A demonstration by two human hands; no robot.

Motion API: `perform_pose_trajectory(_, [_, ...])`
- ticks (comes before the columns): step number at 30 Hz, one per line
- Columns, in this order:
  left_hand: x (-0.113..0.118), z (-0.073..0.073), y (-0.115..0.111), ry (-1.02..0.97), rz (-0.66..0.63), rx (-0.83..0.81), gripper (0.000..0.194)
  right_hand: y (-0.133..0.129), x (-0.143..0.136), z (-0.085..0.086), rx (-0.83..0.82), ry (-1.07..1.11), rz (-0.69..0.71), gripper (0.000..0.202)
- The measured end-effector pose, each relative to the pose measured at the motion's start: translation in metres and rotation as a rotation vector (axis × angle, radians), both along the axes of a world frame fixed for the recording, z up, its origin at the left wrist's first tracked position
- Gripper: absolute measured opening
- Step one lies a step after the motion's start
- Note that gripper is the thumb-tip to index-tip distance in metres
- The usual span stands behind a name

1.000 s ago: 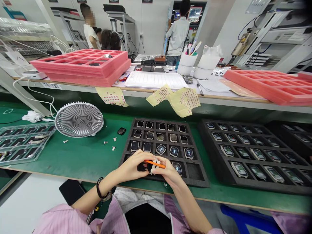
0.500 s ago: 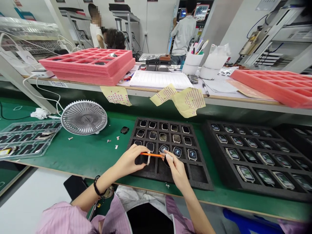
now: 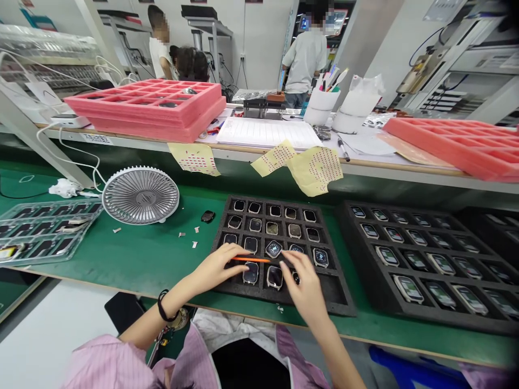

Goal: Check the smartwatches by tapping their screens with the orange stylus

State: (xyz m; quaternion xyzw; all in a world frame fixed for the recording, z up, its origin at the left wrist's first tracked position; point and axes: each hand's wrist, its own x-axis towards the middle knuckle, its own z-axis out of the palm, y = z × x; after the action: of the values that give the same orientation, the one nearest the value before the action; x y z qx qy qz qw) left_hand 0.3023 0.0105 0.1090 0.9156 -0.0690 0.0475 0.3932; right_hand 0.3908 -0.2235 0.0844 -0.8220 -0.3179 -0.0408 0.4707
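Note:
My left hand point(image 3: 222, 266) is at the front left of a black foam tray point(image 3: 343, 294), its thumb and fingers closed around a thin orange stick point(image 3: 257, 260). The stick points right, its darker end close to my right fingertips; whether they touch it I cannot tell. Just below it, a square watch point(image 3: 251, 273) and another watch point(image 3: 274, 276) sit in front-row cells. My right hand point(image 3: 307, 286) hovers over the front row with thumb and fingers apart, partly hiding a watch point(image 3: 296, 277). Behind my hands, a watch with a lit dial point(image 3: 273, 248) lies in its cell.
A second foam tray of watches point(image 3: 405, 289) stands to the right. On the left are a round fan point(image 3: 141, 197), a clear tray of parts point(image 3: 83, 237) and a loose dark watch piece point(image 3: 207, 216). Pink foam trays point(image 3: 154, 121) rest on the shelf. People stand farther back.
My hands have moved slightly apart, the right one shifting rightward. The watches that were at my fingers now sit in the front-row cells. The orange stick remains at my left hand.

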Motion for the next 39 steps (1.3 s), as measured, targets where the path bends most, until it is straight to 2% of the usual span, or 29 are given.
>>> perform_pose_trajectory(2, [0.000, 0.002, 0.008, 0.003, 0.071, -0.063, 0.028, -0.007, 0.014, 0.016, 0.033, -0.086, -0.065, 0.025])
perform_pose_trajectory(5, [0.000, 0.003, 0.017, 0.040, 0.173, -0.185, 0.030, -0.006, 0.038, 0.040, 0.056, -0.132, -0.028, 0.022])
perform_pose_trajectory(10, [-0.007, 0.000, 0.026, 0.069, 0.222, -0.275, 0.036, 0.029, 0.064, 0.061, 0.028, -0.077, 0.128, 0.021])
perform_pose_trajectory(16, [-0.025, -0.008, 0.047, -0.037, 0.270, -0.243, 0.037, 0.090, 0.080, 0.056, -0.083, -0.076, 0.292, 0.018])
perform_pose_trajectory(19, [-0.036, -0.008, 0.060, -0.190, 0.351, -0.056, 0.033, 0.124, 0.091, 0.044, -0.222, -0.085, 0.330, 0.018])
perform_pose_trajectory(21, [-0.045, -0.007, 0.067, -0.259, 0.417, 0.078, 0.034, 0.146, 0.099, 0.037, -0.346, -0.111, 0.309, 0.016])
perform_pose_trajectory(24, [-0.060, -0.007, 0.074, -0.278, 0.484, 0.154, 0.036, 0.167, 0.112, 0.034, -0.404, -0.127, 0.267, 0.012])
perform_pose_trajectory(27, [-0.073, -0.012, 0.082, -0.216, 0.565, 0.093, 0.032, 0.163, 0.130, 0.044, -0.395, -0.128, 0.217, 0.012])
perform_pose_trajectory(31, [-0.077, -0.025, 0.094, -0.125, 0.614, -0.151, 0.031, 0.128, 0.154, 0.068, -0.374, -0.107, 0.124, 0.014])
perform_pose_trajectory(33, [-0.073, -0.031, 0.097, -0.108, 0.576, -0.266, 0.031, 0.112, 0.161, 0.073, -0.374, -0.085, 0.086, 0.015])
perform_pose_trajectory(35, [-0.067, -0.035, 0.097, -0.093, 0.493, -0.313, 0.037, 0.104, 0.164, 0.073, -0.381, -0.061, 0.072, 0.016])
perform_pose_trajectory(39, [-0.061, -0.033, 0.087, -0.009, 0.328, -0.267, 0.065, 0.118, 0.159, 0.058, -0.411, -0.042, 0.115, 0.017])
